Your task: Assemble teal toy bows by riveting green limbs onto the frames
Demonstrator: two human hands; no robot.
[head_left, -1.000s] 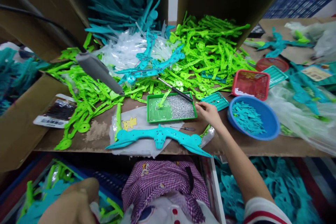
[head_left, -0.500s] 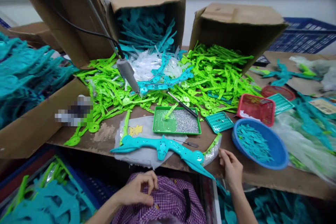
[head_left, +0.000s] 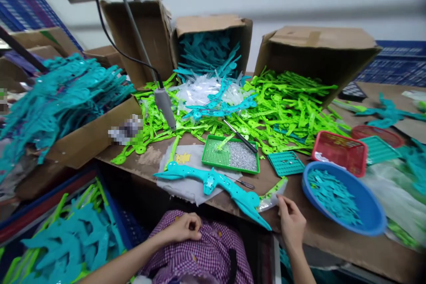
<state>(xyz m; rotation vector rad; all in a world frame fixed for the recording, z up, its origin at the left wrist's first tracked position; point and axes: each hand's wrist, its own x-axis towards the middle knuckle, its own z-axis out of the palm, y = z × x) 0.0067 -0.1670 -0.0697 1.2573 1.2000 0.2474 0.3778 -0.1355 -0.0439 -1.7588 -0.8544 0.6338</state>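
A turquoise bow-shaped plastic part [head_left: 213, 180] with a raised centre lies across the table's front edge, partly on a grey cloth [head_left: 186, 191]. Green arms stick out at both its ends. The right green arm [head_left: 274, 188] has a translucent piece along its outer side. My right hand [head_left: 293, 222] is closed, thumb and forefinger pinching at that translucent edge. Over the checked apron, my left hand [head_left: 186, 227] is curled with its thumb against the fingers and nothing visible in it. A thin screwdriver [head_left: 246, 184] rests just behind the bow part.
Behind lies a green tray [head_left: 213, 159] of small metal screws. A grey electric screwdriver [head_left: 165, 108] hangs over piled green parts [head_left: 293, 120]. At right stand a blue basin [head_left: 376, 226] of turquoise pieces and a red basket [head_left: 339, 151]. Cartons back the table; a crate [head_left: 106, 186] is lower left.
The view has shifted, showing more of the left side and wall. My left hand has curled tighter. My right hand has closed at the right green arm, whose tip has swung slightly outward.
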